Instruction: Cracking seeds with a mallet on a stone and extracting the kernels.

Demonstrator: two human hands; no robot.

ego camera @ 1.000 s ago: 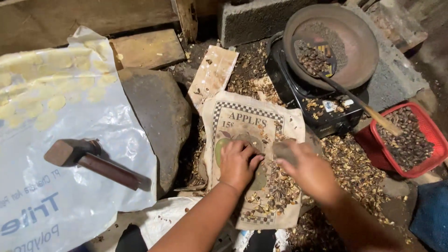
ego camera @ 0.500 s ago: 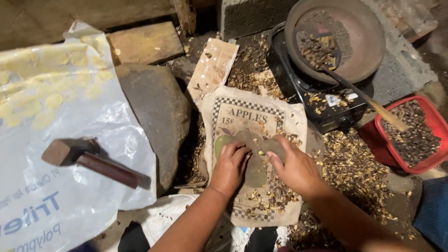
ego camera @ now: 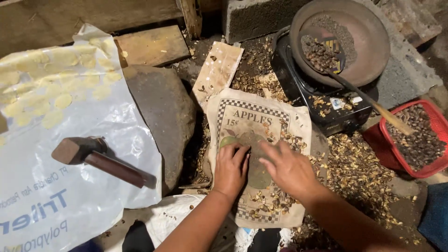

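2 bare hands press flat on a printed cloth point(ego camera: 261, 140) strewn with shell bits: the left hand point(ego camera: 231, 168) and right hand point(ego camera: 289, 169) lie open, fingers spread, gripping nothing. Left of the cloth sits a grey stone point(ego camera: 163, 112), and farther left a hammer point(ego camera: 100, 158); right of the cloth stands a red basket point(ego camera: 431, 170).
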